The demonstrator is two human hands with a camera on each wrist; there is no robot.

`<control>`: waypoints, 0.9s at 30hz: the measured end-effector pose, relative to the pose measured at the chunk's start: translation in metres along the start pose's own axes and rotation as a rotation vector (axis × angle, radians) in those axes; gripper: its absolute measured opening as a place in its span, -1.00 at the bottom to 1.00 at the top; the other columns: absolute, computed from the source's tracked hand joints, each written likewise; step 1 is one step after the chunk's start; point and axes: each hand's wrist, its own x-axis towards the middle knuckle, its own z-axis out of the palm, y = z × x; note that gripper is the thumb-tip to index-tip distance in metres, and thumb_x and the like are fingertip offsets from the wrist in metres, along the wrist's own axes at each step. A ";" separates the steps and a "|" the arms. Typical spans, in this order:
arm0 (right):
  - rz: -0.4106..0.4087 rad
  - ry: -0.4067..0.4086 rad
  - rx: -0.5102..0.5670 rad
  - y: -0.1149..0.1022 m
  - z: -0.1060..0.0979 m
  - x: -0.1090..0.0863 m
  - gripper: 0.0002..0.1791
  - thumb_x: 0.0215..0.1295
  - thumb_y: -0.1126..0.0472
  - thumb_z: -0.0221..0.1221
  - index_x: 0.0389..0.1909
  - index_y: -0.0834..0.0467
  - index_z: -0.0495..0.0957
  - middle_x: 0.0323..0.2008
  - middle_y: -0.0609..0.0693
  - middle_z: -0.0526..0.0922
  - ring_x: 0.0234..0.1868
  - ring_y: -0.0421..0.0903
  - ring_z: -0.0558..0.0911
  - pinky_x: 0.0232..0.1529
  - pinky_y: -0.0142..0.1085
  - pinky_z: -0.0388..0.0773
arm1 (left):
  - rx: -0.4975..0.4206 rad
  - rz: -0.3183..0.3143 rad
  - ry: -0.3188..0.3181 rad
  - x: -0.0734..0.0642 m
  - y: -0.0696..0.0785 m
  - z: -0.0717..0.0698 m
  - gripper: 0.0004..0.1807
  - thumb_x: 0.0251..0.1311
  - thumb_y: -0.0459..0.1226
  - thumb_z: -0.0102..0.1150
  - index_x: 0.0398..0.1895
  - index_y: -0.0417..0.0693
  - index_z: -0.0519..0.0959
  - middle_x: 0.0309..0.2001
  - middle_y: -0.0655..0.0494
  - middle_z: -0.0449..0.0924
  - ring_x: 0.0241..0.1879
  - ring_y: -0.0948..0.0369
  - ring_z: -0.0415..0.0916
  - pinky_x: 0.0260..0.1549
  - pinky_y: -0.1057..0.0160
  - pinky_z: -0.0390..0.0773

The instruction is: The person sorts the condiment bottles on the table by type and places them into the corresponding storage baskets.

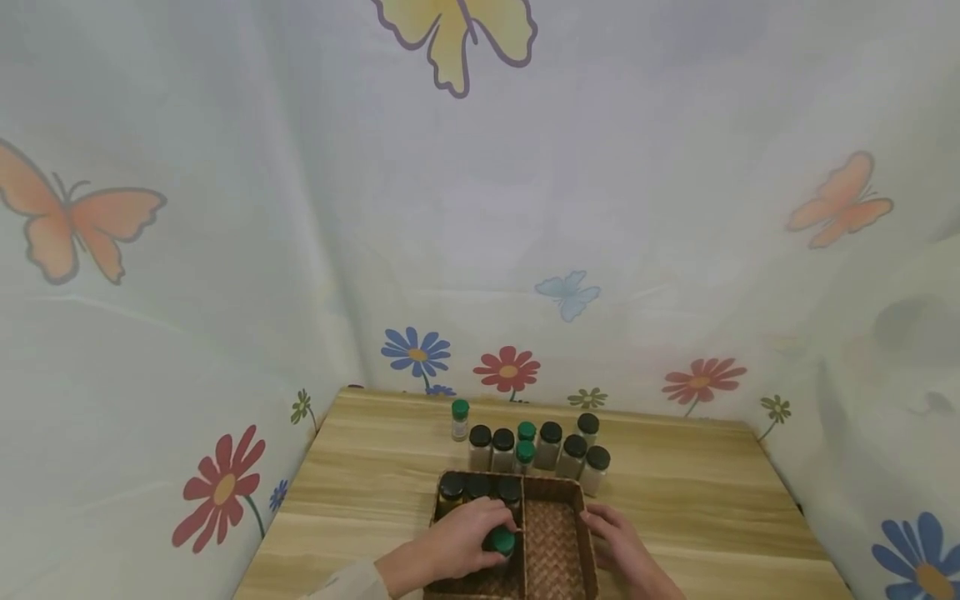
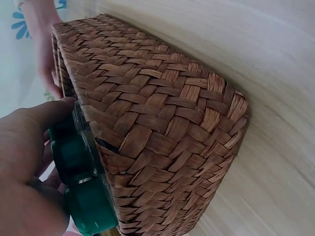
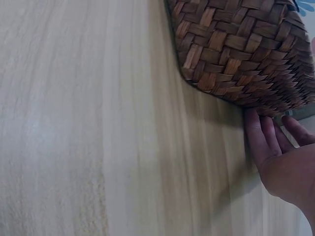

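Note:
A woven basket (image 1: 555,546) with a divider stands at the table's front. Over its left compartment my left hand (image 1: 468,537) pinches a green-capped spice jar (image 1: 502,542) by the cap; the jar's body is hidden inside. In the left wrist view, green caps (image 2: 91,206) line up along the basket wall under that hand. Three black-capped jars (image 1: 477,487) stand at the far end of the same compartment. My right hand (image 1: 622,546) rests its fingers against the basket's right side, which the right wrist view (image 3: 290,167) also shows.
Behind the basket stands a group of black-capped jars (image 1: 551,446) and two small green-capped jars (image 1: 525,454). Another green-capped jar (image 1: 460,421) is apart at the back left. A printed cloth (image 1: 480,208) hangs around the wooden table (image 1: 690,492).

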 end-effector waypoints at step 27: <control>-0.027 0.005 0.031 0.001 0.002 0.001 -0.27 0.61 -0.11 0.13 0.43 0.44 0.34 0.33 0.38 0.47 0.31 0.22 0.48 0.11 0.24 0.64 | -0.064 -0.196 0.246 0.020 -0.024 -0.097 -0.50 0.35 -0.04 0.45 0.26 -0.01 0.61 0.14 0.10 0.65 0.16 0.09 0.60 0.16 0.01 0.63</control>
